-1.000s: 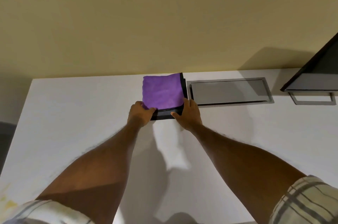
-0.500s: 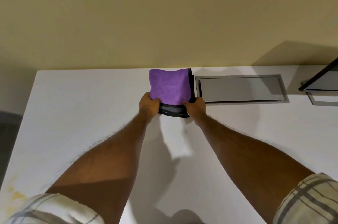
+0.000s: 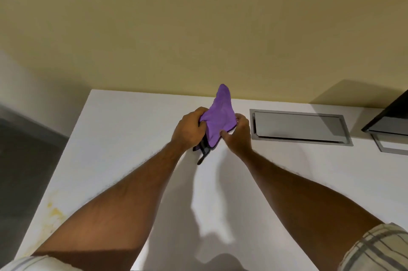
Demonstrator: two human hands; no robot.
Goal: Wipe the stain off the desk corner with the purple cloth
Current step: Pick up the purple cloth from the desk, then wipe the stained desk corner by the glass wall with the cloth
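The purple cloth (image 3: 220, 116), with a dark underside hanging below it, is lifted off the white desk (image 3: 123, 138) near its back edge. My left hand (image 3: 189, 131) grips its left side and my right hand (image 3: 238, 133) pinches its right side. The cloth's top corner sticks up against the wall. A yellowish stain (image 3: 54, 213) marks the desk's near left corner, beside my left forearm.
A grey metal cable hatch (image 3: 300, 127) is set into the desk to the right of my hands. A dark monitor (image 3: 393, 116) on a grey stand (image 3: 388, 148) sits at the far right. The yellow wall runs behind; dark floor lies left of the desk.
The cloth lay folded flat on the desk a second ago. Both hands have picked it up and bunched it, and the view has shifted so the stained corner shows more.
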